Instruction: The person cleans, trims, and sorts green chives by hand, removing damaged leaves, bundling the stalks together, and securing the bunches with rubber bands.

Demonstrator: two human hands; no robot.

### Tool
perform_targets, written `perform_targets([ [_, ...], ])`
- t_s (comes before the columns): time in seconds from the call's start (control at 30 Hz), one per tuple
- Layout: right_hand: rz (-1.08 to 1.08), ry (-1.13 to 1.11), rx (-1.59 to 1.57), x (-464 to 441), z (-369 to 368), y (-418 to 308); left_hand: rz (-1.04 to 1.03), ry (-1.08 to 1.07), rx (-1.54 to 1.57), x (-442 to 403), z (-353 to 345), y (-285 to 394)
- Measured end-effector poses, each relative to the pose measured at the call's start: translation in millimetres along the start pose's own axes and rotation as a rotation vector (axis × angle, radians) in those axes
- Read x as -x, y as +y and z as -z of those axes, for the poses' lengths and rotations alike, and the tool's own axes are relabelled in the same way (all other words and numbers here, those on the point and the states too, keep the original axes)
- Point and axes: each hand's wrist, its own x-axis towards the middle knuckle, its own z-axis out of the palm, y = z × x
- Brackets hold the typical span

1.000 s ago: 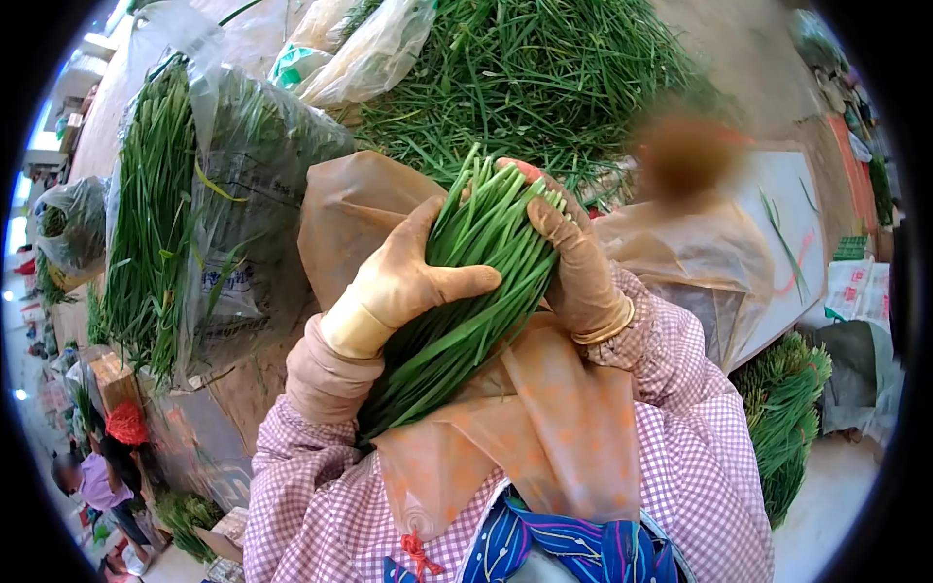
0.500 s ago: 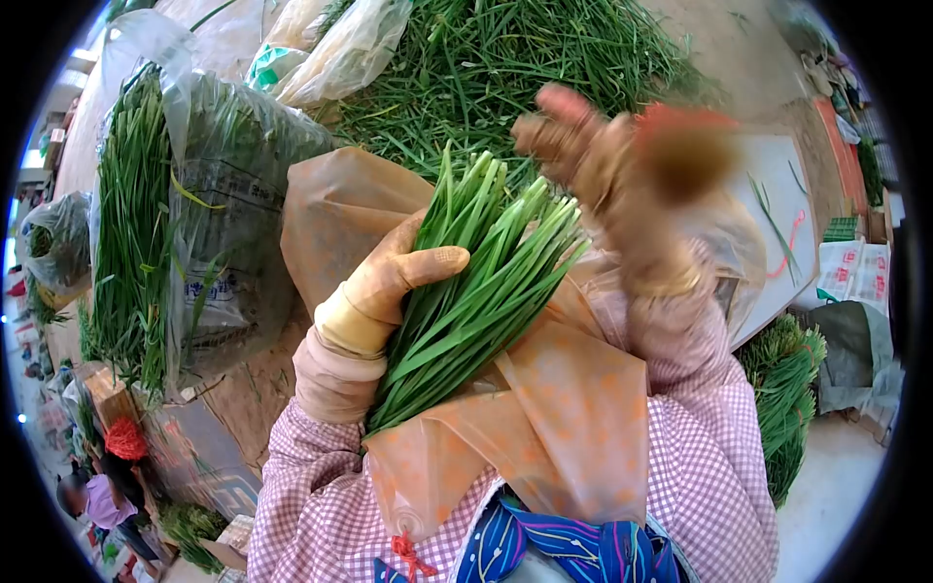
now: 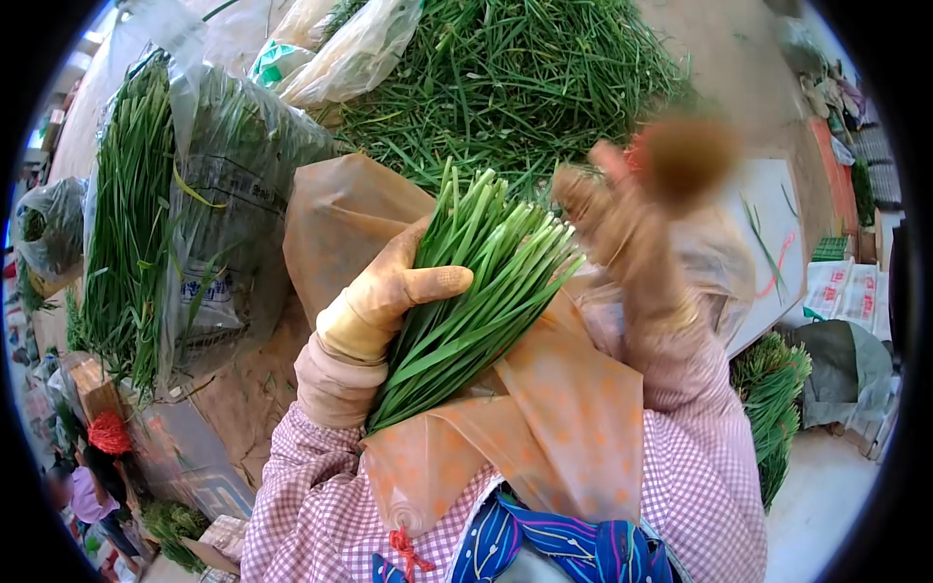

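My left hand (image 3: pixel 394 287), in a stained tan glove, is wrapped around a bunch of garlic chives (image 3: pixel 476 306). The bunch slants over my lap, with its pale cut ends toward the upper right. My right hand (image 3: pixel 622 219), also gloved, hovers just beyond those cut ends, apart from them. Motion smears its fingers, so I cannot make out their closure or anything between them. A blurred brown round shape (image 3: pixel 685 165) with red at its edge covers the area beside that hand.
A large heap of loose green leaves (image 3: pixel 515 83) lies ahead on the work surface. Bagged long chives (image 3: pixel 126 223) stand at left. A white board (image 3: pixel 773 233) with stray leaves is at right, above another green bundle (image 3: pixel 768 398). A person (image 3: pixel 92 496) is at far lower left.
My right hand has shifted right and down, away from the heap. The chives stay in my left hand, almost in the same place. The view has turned slightly.
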Motion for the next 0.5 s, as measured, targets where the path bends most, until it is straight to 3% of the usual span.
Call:
perform_targets([
  [0.07,-0.197,-0.148,-0.166,24,-19,20,-0.008,-0.011,0.033,-2,-5,-1],
  [0.13,-0.119,-0.244,-0.251,18,-29,34,0.0,-0.059,-0.142,-10,-5,-2],
  [0.2,-0.158,-0.196,-0.371,2,-47,31,0.051,-0.098,-0.481,-13,-7,-1],
  [0.33,-0.191,-0.14,-0.405,-36,-71,19,0.209,-0.147,-0.593,-19,-7,23],
  [0.4,-0.14,-0.092,-0.35,-45,-72,16,-0.002,-0.128,-0.613,-22,-6,21],
  [0.43,-0.068,-0.054,-0.324,-48,-74,7,0.134,-0.178,-0.551,-22,-17,32],
  [0.5,0.054,-0.063,-0.261,-56,-50,-9,0.164,-0.198,-0.564,-21,-18,32],
])
